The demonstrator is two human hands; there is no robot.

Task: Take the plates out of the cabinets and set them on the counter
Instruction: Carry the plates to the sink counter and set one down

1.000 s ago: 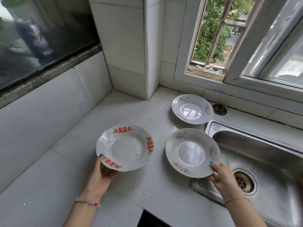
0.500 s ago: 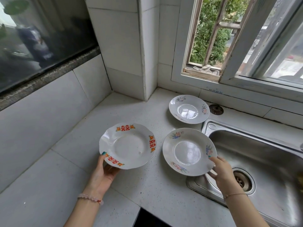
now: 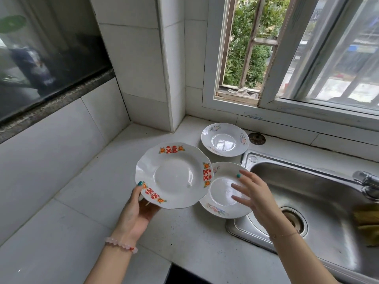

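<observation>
Nearest, the left hand [image 3: 136,214] grips the red-patterned plate [image 3: 174,175] by its near rim, thumb on top and fingers [image 3: 148,203] curled beneath, holding it above the worktop [image 3: 184,242] so that its right edge overlaps the floral plate [image 3: 223,193]. That plate lies flat by the sink [image 3: 320,201], and the right hand [image 3: 256,193] hovers over it with fingers spread, holding nothing, probably just let go. Farthest, a 2nd floral plate [image 3: 225,139] sits under the window [image 3: 287,58], leaving room for 1 more.

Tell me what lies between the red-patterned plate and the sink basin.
In the head view, a floral plate lies between the red-patterned plate and the sink, with the open right hand over it.
</observation>
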